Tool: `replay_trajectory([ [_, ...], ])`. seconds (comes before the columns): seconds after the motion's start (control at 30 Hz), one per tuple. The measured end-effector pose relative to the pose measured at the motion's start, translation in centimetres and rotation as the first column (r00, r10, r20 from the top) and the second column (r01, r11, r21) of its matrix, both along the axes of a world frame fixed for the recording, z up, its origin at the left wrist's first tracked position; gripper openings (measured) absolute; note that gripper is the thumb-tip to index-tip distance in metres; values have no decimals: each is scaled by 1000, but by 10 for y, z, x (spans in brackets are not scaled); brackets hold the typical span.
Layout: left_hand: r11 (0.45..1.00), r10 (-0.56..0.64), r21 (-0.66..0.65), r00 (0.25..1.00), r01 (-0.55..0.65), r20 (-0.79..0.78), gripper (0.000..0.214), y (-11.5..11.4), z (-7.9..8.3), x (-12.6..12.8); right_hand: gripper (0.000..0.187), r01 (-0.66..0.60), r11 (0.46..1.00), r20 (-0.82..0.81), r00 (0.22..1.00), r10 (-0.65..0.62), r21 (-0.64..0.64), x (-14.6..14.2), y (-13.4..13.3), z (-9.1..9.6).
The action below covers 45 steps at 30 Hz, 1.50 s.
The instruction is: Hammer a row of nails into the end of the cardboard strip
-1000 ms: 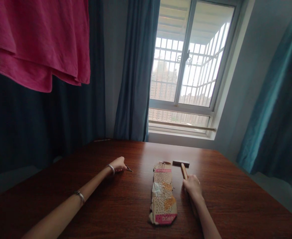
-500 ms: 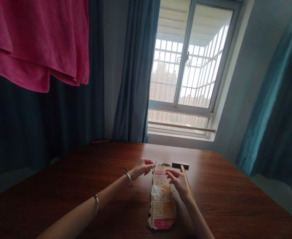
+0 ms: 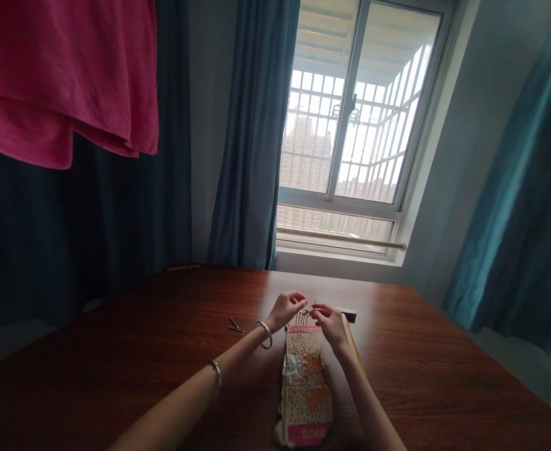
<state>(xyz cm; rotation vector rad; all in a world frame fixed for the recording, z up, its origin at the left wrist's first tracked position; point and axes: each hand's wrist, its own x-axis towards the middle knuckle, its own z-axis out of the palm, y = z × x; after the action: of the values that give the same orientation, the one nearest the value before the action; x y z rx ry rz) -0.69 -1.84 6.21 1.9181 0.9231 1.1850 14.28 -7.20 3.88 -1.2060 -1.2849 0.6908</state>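
A long dotted board with pink bands, perhaps cardboard or foam, lies lengthwise before me. Several thin nails stand upright in its far end. My right hand is over the right of that end, a nail pinched upright between thumb and fingers. Opposite it, almost touching, my left hand has thumb and fingers closed together; whatever they hold, if anything, does not show. A hammer lies to the right, its pale wooden handle partly behind my right hand and forearm.
Loose nails lie on the brown wooden table left of the board. A pink cloth hangs at upper left. Beyond the table's far edge are a barred window and blue curtains.
My left hand has moved right, closer to my right hand, uncovering the loose nails on the table. The upright nail, earlier by my left fingertips, now shows at my right fingertips.
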Motion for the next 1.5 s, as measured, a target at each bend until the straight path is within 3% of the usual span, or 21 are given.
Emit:
replay_trajectory([
  [0.07,993,67,-110,986,-51,150,33,13,-6,2,34,51,998,28,998,-50,-38,3,11,-7],
  [0.17,945,103,-326,918,30,383,39,27,-19,8,34,89,995,64,994,-86,-48,4,19,-17],
  [0.3,880,105,-454,876,139,471,39,31,-37,18,33,113,993,130,986,-107,-38,5,20,-26],
  [0.5,904,-17,-381,908,193,419,37,31,-49,19,29,113,993,226,968,-106,-20,7,18,-27],
  [0.7,931,-129,-306,964,198,231,36,31,-54,20,25,75,997,304,950,-75,12,4,16,-27],
  [0.9,963,-132,-223,986,151,99,36,24,-51,20,24,70,997,363,929,-72,20,4,15,-29],
  [1.13,974,-156,-161,987,162,50,30,23,-52,21,22,69,997,404,912,-73,25,4,13,-27],
  [1.5,943,-212,-247,974,224,76,31,13,-57,25,22,73,997,470,881,-55,-19,2,5,-21],
])
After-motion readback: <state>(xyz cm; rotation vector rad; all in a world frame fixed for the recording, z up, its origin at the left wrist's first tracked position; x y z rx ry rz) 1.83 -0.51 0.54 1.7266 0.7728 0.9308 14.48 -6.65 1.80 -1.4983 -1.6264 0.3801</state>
